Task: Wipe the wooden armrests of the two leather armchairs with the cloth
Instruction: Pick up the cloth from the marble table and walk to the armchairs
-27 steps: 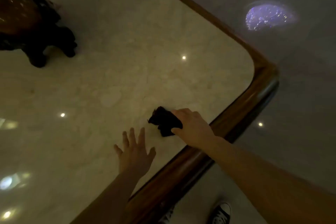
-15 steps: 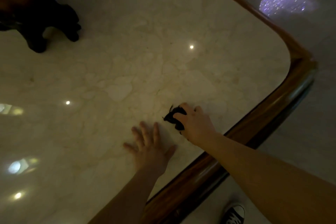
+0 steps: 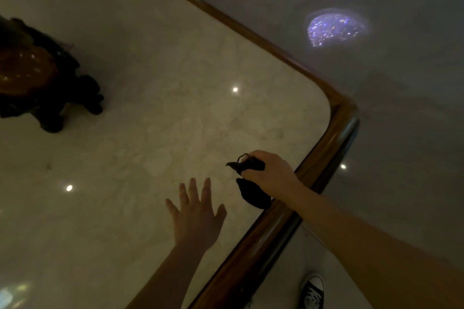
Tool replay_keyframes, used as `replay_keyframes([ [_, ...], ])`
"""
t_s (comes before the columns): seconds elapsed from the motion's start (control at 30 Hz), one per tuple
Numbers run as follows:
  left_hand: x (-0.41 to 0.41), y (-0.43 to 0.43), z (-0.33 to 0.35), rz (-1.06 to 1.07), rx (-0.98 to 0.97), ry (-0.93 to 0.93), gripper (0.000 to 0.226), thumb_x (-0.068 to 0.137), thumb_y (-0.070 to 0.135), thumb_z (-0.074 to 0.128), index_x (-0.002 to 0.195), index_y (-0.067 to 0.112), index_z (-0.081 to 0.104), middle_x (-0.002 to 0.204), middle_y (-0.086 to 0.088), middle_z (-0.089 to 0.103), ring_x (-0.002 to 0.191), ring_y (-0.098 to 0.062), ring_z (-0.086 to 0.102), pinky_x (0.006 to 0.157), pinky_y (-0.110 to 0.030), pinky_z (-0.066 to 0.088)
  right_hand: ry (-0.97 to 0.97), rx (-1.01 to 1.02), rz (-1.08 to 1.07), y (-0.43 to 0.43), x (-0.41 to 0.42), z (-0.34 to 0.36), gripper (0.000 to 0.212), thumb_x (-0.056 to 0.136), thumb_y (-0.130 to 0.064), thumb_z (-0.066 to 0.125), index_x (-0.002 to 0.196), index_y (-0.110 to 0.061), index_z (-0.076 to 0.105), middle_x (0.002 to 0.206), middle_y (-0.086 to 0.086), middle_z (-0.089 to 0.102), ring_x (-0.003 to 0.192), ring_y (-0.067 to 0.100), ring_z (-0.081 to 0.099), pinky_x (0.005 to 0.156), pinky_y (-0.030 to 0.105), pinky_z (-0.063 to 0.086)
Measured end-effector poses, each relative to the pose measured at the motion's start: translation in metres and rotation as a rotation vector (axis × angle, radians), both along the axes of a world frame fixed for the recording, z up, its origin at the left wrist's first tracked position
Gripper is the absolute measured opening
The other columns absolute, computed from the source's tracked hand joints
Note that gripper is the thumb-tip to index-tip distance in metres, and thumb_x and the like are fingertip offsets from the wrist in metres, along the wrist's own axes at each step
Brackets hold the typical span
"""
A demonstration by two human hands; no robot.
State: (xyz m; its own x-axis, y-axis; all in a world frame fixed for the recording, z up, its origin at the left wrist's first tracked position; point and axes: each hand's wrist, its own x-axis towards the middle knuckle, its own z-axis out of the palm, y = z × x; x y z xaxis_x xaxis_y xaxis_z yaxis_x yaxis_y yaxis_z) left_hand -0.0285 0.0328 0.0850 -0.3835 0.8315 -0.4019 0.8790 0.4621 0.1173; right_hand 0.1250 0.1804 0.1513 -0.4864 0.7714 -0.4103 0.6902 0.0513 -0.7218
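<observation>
My right hand is closed on a dark cloth near the table's right edge. Part of the cloth hangs below my fingers, lifted off the marble. My left hand rests flat with fingers spread on the pale marble tabletop, a little to the left of the cloth. No armchair or armrest is in view.
A wooden rim frames the marble top and turns a corner at the right. A dark carved ornament on feet stands at the far left. Glossy grey floor lies beyond the rim. A shoe shows at the bottom.
My right hand has gathered the cloth and raised it off the marble, so part of it now dangles. My left hand stays flat on the tabletop.
</observation>
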Motion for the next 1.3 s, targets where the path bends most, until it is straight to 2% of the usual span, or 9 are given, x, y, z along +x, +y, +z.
replay_keyframes([
  [0.2, 0.017, 0.014, 0.082, -0.206, 0.002, 0.01, 0.083, 0.091, 0.066, 0.031, 0.154, 0.031, -0.008, 0.165, -0.009, 0.0, 0.15, -0.038, -0.003, 0.114, -0.068, 0.003, 0.06, 0.018, -0.225, -0.021, 0.054, 0.093, 0.011, 0.085, -0.037, 0.063, 0.095, -0.035, 0.063, 0.086, -0.01, 0.064, 0.077, 0.01, 0.063, 0.072, 0.037, 0.056],
  [0.37, 0.048, 0.031, 0.132, -0.358, 0.073, 0.003, 0.082, 0.091, 0.066, 0.029, 0.155, 0.031, -0.008, 0.166, -0.009, 0.0, 0.15, -0.037, -0.003, 0.114, -0.067, 0.002, 0.148, 0.033, -0.467, -0.045, 0.112, 0.146, 0.02, 0.071, -0.048, 0.062, 0.088, -0.038, 0.063, 0.079, -0.002, 0.068, 0.073, 0.021, 0.068, 0.073, 0.05, 0.058],
  [0.53, 0.09, 0.041, 0.174, -0.544, 0.168, 0.012, 0.079, 0.091, 0.066, 0.024, 0.155, 0.031, -0.004, 0.165, -0.009, 0.005, 0.15, -0.038, 0.0, 0.114, -0.068, 0.003, 0.156, 0.143, -0.648, -0.08, 0.166, 0.175, 0.014, 0.078, -0.016, 0.073, 0.082, -0.029, 0.068, 0.076, 0.003, 0.069, 0.076, 0.024, 0.069, 0.077, 0.049, 0.057],
  [0.67, 0.126, 0.039, 0.198, -0.666, 0.193, -0.014, 0.077, 0.091, 0.065, 0.023, 0.155, 0.031, -0.004, 0.165, -0.009, 0.004, 0.15, -0.037, -0.001, 0.114, -0.068, 0.003, 0.224, 0.207, -0.745, -0.114, 0.204, 0.191, 0.008, 0.081, 0.011, 0.066, 0.086, 0.005, 0.067, 0.074, 0.022, 0.062, 0.066, 0.013, 0.065, 0.066, 0.03, 0.055],
  [0.73, 0.146, 0.036, 0.208, -0.715, 0.205, -0.029, 0.078, 0.092, 0.064, 0.025, 0.155, 0.03, -0.004, 0.165, -0.01, 0.004, 0.15, -0.037, -0.002, 0.114, -0.068, 0.003, 0.231, 0.201, -0.81, -0.13, 0.222, 0.199, 0.011, 0.081, 0.009, 0.067, 0.087, 0.0, 0.069, 0.074, 0.011, 0.065, 0.064, 0.002, 0.065, 0.064, 0.02, 0.052],
  [0.87, 0.188, 0.024, 0.224, -0.827, 0.232, -0.034, 0.079, 0.092, 0.064, 0.027, 0.155, 0.03, -0.005, 0.165, -0.01, 0.003, 0.15, -0.037, -0.003, 0.114, -0.068, 0.002, 0.17, 0.15, -0.942, -0.166, 0.26, 0.217, 0.012, 0.08, -0.01, 0.073, 0.082, -0.022, 0.07, 0.076, 0.003, 0.069, 0.07, 0.015, 0.068, 0.069, 0.032, 0.055],
  [1.07, 0.268, -0.005, 0.244, -0.992, 0.271, -0.043, 0.078, 0.091, 0.065, 0.032, 0.155, 0.03, 0.005, 0.165, -0.009, 0.005, 0.151, -0.034, -0.003, 0.115, -0.067, 0.003, 0.158, 0.233, -1.081, -0.245, 0.318, 0.251, 0.011, 0.084, 0.003, 0.064, 0.089, 0.012, 0.061, 0.078, 0.031, 0.061, 0.048, 0.005, 0.053, 0.049, 0.011, 0.042],
  [1.17, 0.314, -0.031, 0.256, -1.077, 0.309, -0.088, 0.078, 0.09, 0.064, 0.038, 0.153, 0.031, 0.006, 0.163, -0.009, 0.013, 0.15, -0.034, 0.002, 0.114, -0.068, 0.004, 0.13, 0.193, -1.18, -0.293, 0.355, 0.263, 0.007, 0.086, -0.007, 0.065, 0.093, -0.004, 0.067, 0.078, 0.016, 0.066, 0.049, 0.0, 0.057, 0.046, 0.009, 0.041],
  [1.3, 0.377, -0.069, 0.271, -1.195, 0.354, -0.124, 0.078, 0.089, 0.065, 0.035, 0.154, 0.033, 0.004, 0.162, -0.011, 0.017, 0.15, -0.034, 0.007, 0.115, -0.063, 0.003, 0.014, 0.193, -1.31, -0.353, 0.407, 0.271, 0.011, 0.086, -0.027, 0.067, 0.092, -0.036, 0.066, 0.079, -0.007, 0.068, 0.066, 0.006, 0.065, 0.059, 0.025, 0.052],
])
